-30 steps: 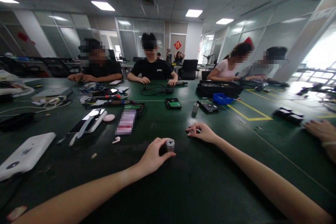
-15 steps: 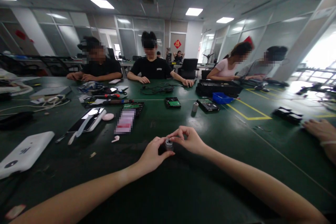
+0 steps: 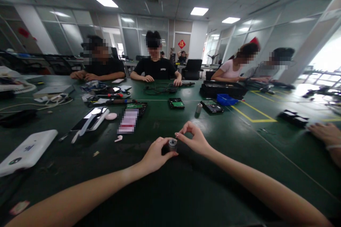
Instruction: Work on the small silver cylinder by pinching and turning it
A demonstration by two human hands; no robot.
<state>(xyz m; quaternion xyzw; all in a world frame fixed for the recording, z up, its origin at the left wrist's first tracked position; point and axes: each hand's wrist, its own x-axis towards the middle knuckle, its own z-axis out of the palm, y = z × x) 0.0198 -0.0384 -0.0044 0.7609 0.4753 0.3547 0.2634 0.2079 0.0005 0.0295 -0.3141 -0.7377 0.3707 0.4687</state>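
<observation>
On the green table in front of me stands a small cylindrical motor (image 3: 173, 145), grey metal, its round top face up with dark holes in it. My left hand (image 3: 157, 152) is closed around its left side, thumb in front and fingers behind. Just above and right of the motor, my right hand (image 3: 194, 138) has thumb and index finger pinched together, apart from the motor. Whatever the pinch holds is too small to make out. A similar metal cylinder (image 3: 198, 108) stands farther back beside a hard drive (image 3: 212, 106).
Another hard drive (image 3: 176, 103) lies at mid-table. To the left are a phone (image 3: 128, 120), a white earbud (image 3: 118, 138), a white case (image 3: 29, 152) and tools. A blue tray (image 3: 226, 100) is at back right. A co-worker's hand (image 3: 326, 134) rests at far right; other people sit opposite.
My right hand has lifted off the motor's top and drawn slightly up and right, uncovering the top face. My left hand keeps its hold. A person opposite has drawn one hand inward.
</observation>
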